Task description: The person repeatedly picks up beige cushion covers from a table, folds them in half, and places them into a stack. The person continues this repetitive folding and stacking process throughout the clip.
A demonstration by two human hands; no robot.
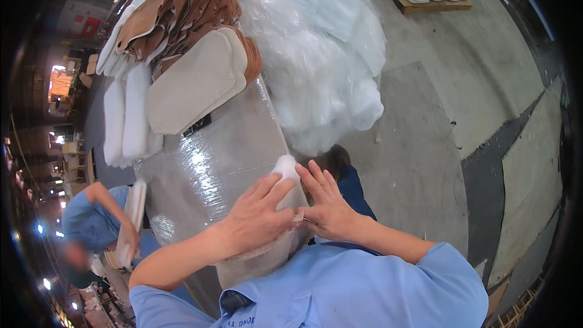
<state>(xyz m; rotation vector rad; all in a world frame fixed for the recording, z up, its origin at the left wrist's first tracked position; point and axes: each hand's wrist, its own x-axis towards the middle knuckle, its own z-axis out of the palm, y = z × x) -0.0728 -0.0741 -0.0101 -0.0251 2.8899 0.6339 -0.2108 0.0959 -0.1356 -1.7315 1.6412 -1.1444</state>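
At the table's near right corner I have a beige fabric cover (258, 260) with white padding (284, 164) showing out of its far end. My left hand (262, 205) lies over it, fingers bent across the padding and thumb pressing on the cover's edge. From the right, my right hand (333, 211) grips the same piece. Its fingers stretch along the side of the padding, and its thumb meets a small lifted edge of fabric between the hands. Part of the cover is hidden under my hands and forearm.
The table (243, 121) has a shiny plastic-covered top. Farther off lie stacked beige fabric pieces (194, 79), a brown fabric pile (194, 6) and white pads (136, 112). Clear plastic bags of white material (316, 48) stand beyond the right edge. A co-worker (97, 215) handles a pad at left.
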